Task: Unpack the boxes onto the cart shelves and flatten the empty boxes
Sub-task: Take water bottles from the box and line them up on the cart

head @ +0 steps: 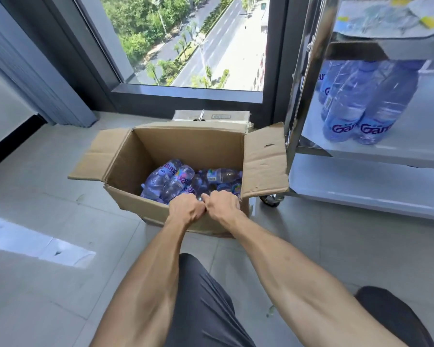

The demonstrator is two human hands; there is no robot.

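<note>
Grey cloth covers the person's knee [203, 301] at the near edge of the floor [48, 284], and a dark shoe [396, 319] shows at the near right corner. Two bare forearms reach forward from there to the near wall of an open cardboard box [140, 209] that stands on the pale floor tiles. The left hand [186, 209] and the right hand [223, 205] sit side by side at that near rim, knuckles touching; both have their fingers curled down over the edge into the box, but the fingertips are hidden, so whether they grip the cardboard rim or the plastic wrap just inside it cannot be told. Inside the box lie shrink-wrapped packs of water bottles [168, 181] with purple labels, lying on their sides on the bottom. The box flaps stand open to the left and right. The right flap [263, 164] touches or nearly touches the steel upright of the cart [301, 78], whose caster [271, 200] sits just beside the box's right near corner. On the cart's middle shelf [411, 146] stands a wrapped pack of bottles [361, 103]; the top shelf carries another pack [386, 16], seen from below and blurred. Behind the box, against the window frame, lies a second, closed carton [211, 116]. Beyond the window [186, 41] are trees and a road far below.
</note>
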